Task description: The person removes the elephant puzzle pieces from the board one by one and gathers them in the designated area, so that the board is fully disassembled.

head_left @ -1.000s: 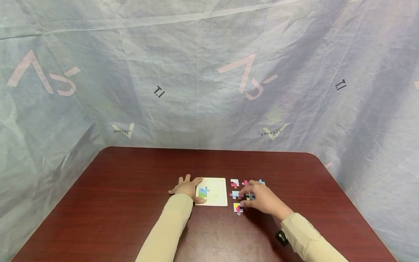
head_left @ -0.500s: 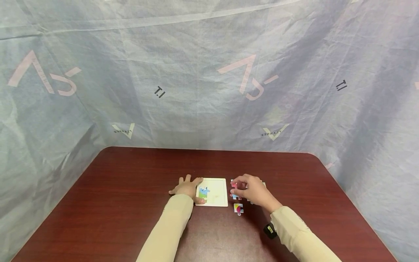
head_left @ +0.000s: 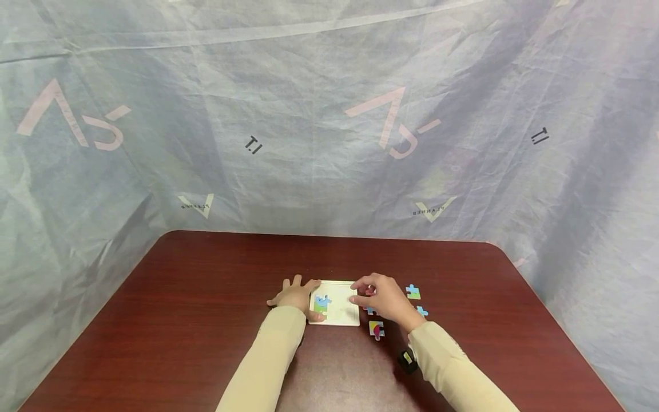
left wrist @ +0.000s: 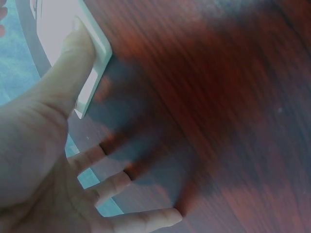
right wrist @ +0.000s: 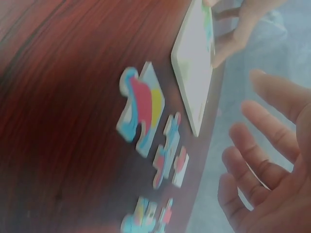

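Observation:
My left hand (head_left: 292, 297) lies with fingers spread at the left side of a shallow white puzzle tray (head_left: 342, 303). Its thumb (left wrist: 77, 46) rests on the tray's near rim, while the other fingers touch the table. Joined blue and green jigsaw pieces (head_left: 321, 305) sit in the tray's left part. Over the tray's right edge hovers my right hand (head_left: 383, 298), thumb and forefinger apart. In the right wrist view its fingers (right wrist: 262, 160) are loosely bent, with nothing seen between them. A pink and yellow jigsaw piece (right wrist: 143, 104) lies on the table nearby.
Loose jigsaw pieces, among them a blue one (right wrist: 170, 145) and a green and blue one (head_left: 413, 292), lie right of the tray, some partly hidden by my right hand. A grey cloth (head_left: 309, 143) hangs behind the dark red table (head_left: 221, 274).
My right hand has moved left from above the loose pieces to the tray's right edge, uncovering pieces on the far right. The left hand stays put.

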Demonstrator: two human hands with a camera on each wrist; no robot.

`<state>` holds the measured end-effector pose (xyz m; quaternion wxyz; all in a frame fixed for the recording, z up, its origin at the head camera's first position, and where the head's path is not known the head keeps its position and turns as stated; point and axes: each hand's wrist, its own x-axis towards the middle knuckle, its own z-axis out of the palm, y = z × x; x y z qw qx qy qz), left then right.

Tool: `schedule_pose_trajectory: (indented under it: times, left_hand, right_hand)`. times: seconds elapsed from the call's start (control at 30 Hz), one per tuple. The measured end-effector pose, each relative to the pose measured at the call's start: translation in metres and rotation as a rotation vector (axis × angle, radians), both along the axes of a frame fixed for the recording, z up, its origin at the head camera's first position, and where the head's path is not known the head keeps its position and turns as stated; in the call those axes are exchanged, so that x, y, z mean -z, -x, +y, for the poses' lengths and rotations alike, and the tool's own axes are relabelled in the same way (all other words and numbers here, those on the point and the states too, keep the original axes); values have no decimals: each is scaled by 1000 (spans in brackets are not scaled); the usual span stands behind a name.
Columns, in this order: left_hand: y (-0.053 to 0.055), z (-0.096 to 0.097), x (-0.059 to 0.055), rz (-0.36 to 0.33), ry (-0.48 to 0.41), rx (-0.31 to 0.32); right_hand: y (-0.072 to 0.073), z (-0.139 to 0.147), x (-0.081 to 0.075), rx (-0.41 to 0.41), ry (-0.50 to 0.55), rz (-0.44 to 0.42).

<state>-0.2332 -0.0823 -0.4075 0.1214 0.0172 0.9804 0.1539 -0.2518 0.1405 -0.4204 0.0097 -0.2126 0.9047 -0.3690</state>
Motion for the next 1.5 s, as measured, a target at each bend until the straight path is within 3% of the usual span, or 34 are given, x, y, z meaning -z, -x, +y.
schedule_pose_trajectory:
  times: [0.27,0.53,0.93,1.13,1.5]
  left_hand:
    - [4,-1,2,7,-9,-10]
    - [0,1,-1,2,6,-5]
    - [2,0,0,-11,30,-4]
    - [3,1,1,-24,40,2]
    - [7,1,4,-39,62,-10]
  right_hand:
    - [8,-20,4,12,-35,-34]
    - [11,-38,7,20,-132,-48]
    - [14,-56,11,-54,-245,40]
    - [13,-61,11,-95,-267,60]
    - [15,-68,12,-92,-256,75]
